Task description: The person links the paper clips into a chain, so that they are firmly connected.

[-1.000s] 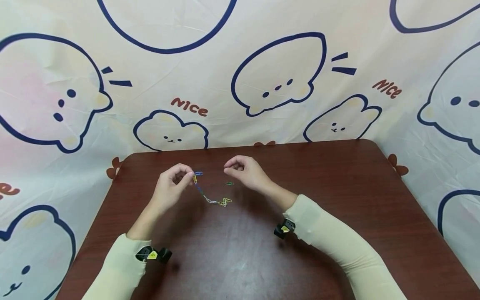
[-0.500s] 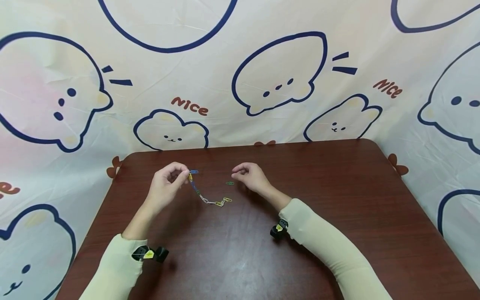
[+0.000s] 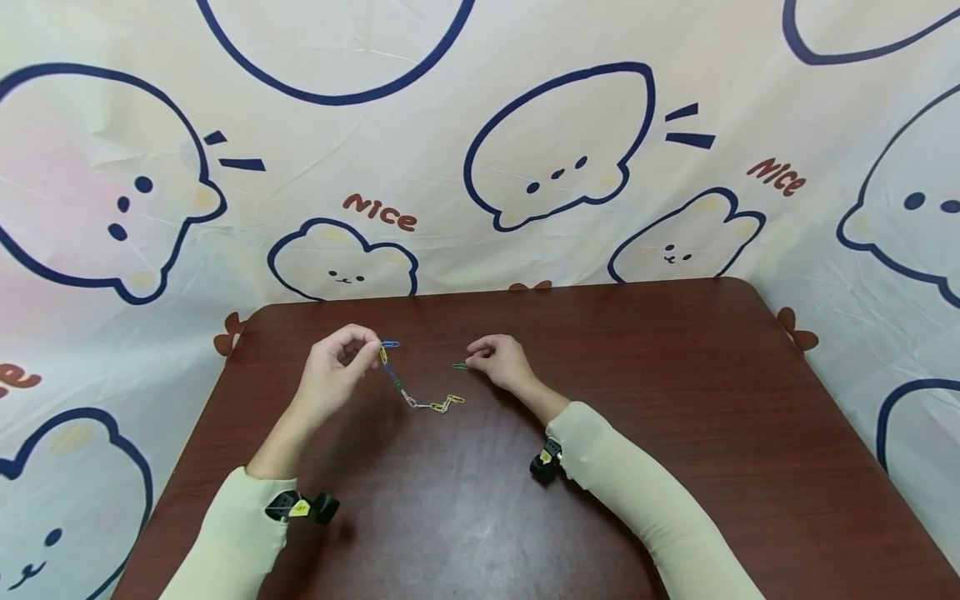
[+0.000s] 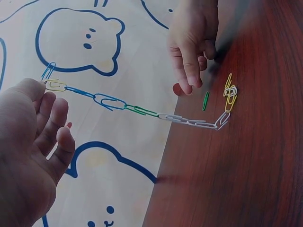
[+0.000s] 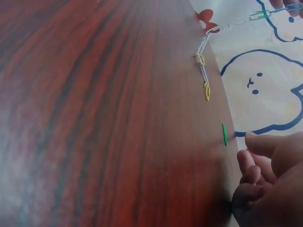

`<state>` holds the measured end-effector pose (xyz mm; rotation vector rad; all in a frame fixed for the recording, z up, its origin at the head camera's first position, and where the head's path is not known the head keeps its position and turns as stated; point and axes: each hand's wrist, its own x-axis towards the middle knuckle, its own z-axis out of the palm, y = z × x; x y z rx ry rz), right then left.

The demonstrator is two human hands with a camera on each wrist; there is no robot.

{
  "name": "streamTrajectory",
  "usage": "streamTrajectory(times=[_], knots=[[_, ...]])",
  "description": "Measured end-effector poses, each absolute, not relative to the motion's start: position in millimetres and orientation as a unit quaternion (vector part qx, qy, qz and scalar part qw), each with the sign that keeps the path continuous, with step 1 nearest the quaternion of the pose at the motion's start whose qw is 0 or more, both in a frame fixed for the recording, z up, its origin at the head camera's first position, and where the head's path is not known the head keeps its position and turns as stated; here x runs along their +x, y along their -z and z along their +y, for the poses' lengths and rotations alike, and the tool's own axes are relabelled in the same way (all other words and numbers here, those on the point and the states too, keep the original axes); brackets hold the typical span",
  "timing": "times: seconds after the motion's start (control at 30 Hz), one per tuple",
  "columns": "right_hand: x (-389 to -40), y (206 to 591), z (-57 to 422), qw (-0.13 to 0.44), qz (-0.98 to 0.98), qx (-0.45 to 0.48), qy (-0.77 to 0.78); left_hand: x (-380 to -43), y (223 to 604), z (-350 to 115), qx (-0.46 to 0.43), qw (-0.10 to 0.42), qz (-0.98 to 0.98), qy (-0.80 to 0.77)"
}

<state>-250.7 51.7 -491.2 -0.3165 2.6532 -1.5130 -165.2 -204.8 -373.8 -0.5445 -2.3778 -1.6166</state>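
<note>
My left hand (image 3: 330, 371) pinches one end of a chain of coloured paper clips (image 3: 412, 402) between thumb and forefinger. At that end a blue clip (image 4: 49, 71) and a yellow clip (image 4: 57, 85) show at the fingertips. Blue, green and white links slope down from there, and the far end, with yellow and white clips (image 4: 230, 97), lies on the table. A single green paper clip (image 5: 225, 135) lies loose on the wood. My right hand (image 3: 504, 367) is just beside it, fingers loosely bent, fingertips seemingly short of touching it.
The dark brown wooden table (image 3: 480, 500) reaches a pale cloth backdrop (image 3: 555, 250) printed with cartoon bears at its back and sides. A small black camera (image 3: 300, 506) sits on the left wrist, another camera (image 3: 546, 461) on the right.
My right hand has come down and nearer the loose green paper clip. My left hand has shifted slightly left with the chain, whose far end stays on the table.
</note>
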Motion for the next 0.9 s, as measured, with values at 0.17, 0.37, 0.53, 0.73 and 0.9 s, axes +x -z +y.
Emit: streamTrajectory(times=[0.17, 0.37, 0.53, 0.73, 0.9], knots=[[-248, 489, 46, 0.033, 0.881, -0.086, 0.464, -166, 374, -204, -0.183, 0.101, -0.807, 0.552], [-245, 488, 38, 0.034, 0.908, -0.065, 0.413, -167, 374, -203, -0.187, 0.099, -0.807, 0.552], [-243, 487, 32, 0.033, 0.921, -0.054, 0.385, -167, 373, -202, -0.187, 0.099, -0.808, 0.55], [-241, 486, 28, 0.027, 0.931, -0.048, 0.362, -166, 373, -202, -0.184, 0.095, -0.808, 0.552], [-240, 488, 27, 0.023, 0.938, -0.048, 0.342, -165, 372, -201, -0.183, 0.096, -0.809, 0.551]])
